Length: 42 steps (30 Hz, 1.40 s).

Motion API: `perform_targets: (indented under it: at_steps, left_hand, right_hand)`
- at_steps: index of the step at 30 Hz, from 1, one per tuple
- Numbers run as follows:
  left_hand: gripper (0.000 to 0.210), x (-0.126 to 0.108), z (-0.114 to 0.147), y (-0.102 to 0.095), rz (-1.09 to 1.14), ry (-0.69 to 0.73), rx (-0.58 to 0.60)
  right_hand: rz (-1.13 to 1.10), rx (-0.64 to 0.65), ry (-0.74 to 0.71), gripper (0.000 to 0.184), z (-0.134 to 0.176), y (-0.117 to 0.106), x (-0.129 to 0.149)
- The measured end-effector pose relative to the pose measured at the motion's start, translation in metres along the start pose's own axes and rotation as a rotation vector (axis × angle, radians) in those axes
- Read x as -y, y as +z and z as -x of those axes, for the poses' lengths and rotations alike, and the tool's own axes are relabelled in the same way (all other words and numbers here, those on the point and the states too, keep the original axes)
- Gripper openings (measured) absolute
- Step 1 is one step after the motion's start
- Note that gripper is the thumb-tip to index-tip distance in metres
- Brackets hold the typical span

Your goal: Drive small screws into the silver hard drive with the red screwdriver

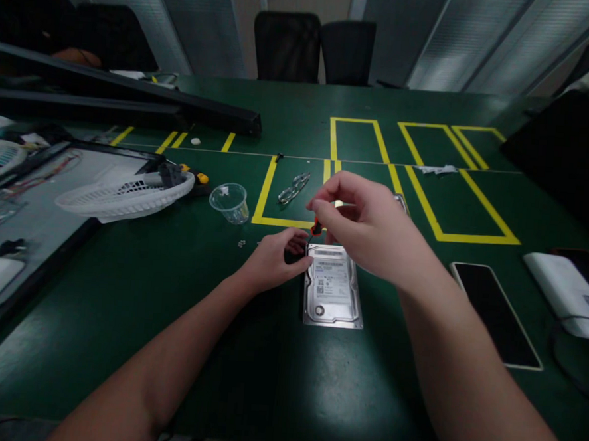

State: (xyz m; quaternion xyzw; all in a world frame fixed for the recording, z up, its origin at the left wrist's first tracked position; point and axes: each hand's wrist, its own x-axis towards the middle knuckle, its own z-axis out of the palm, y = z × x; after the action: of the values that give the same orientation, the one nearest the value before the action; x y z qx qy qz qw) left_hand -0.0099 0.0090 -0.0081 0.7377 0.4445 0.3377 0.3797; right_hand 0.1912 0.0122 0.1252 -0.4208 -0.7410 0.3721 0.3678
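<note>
Drive [333, 286] lies flat on the green table [120, 303]. Right hand [361, 224] holds a screwdriver [316, 229] at the drive's far left corner, obscuring the far right one. Left hand [276, 259] curls at the left edge; grip cannot be determined. Cup [230, 204] stands left, glasses [294, 188] beyond, phone [498, 313] right. Yellow tape [477, 239] marks the table; chairs [286, 47] stand behind.

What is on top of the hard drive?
On the hard drive is a printed label. A screwdriver points at the drive's far-left corner. The right hand hides the far-right corner; anything there is unseen.
</note>
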Motion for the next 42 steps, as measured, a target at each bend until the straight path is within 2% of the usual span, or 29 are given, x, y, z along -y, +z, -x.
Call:
perform_targets:
  at_steps: [4, 10, 14, 21, 26, 32, 39, 42]
  left_hand:
    - [0.041, 0.0, 0.0, 0.0, -0.002, 0.003, 0.006]
    - [0.039, -0.004, 0.0, -0.001, -0.017, -0.007, -0.002]
    - [0.038, -0.004, 0.0, -0.001, -0.033, -0.002, -0.004]
    - [0.042, 0.001, 0.0, 0.0, -0.005, 0.004, -0.005]
    - [0.041, -0.002, 0.0, 0.0, -0.004, -0.007, 0.003]
    - [0.035, -0.007, 0.0, -0.002, -0.032, 0.01, 0.002]
    - [0.032, -0.01, 0.0, -0.003, -0.076, 0.025, -0.003]
    - [0.031, -0.009, 0.0, -0.003, -0.084, 0.021, -0.009]
  right_hand:
    - [-0.029, 0.079, -0.057, 0.017, 0.0, -0.001, 0.003]
    - [-0.063, 0.079, -0.004, 0.029, -0.003, 0.001, -0.001]
    - [-0.108, 0.052, 0.027, 0.026, -0.004, 0.003, -0.006]
    - [0.016, -0.048, 0.059, 0.024, -0.001, 0.001, 0.0]
    - [-0.032, 0.023, -0.003, 0.012, 0.0, 0.001, 0.003]
    - [-0.086, 0.104, 0.005, 0.02, 0.002, -0.001, 0.008]
    - [-0.166, 0.08, 0.102, 0.027, 0.002, 0.001, 0.007]
    - [-0.201, 0.096, 0.087, 0.026, 0.001, 0.001, 0.006]
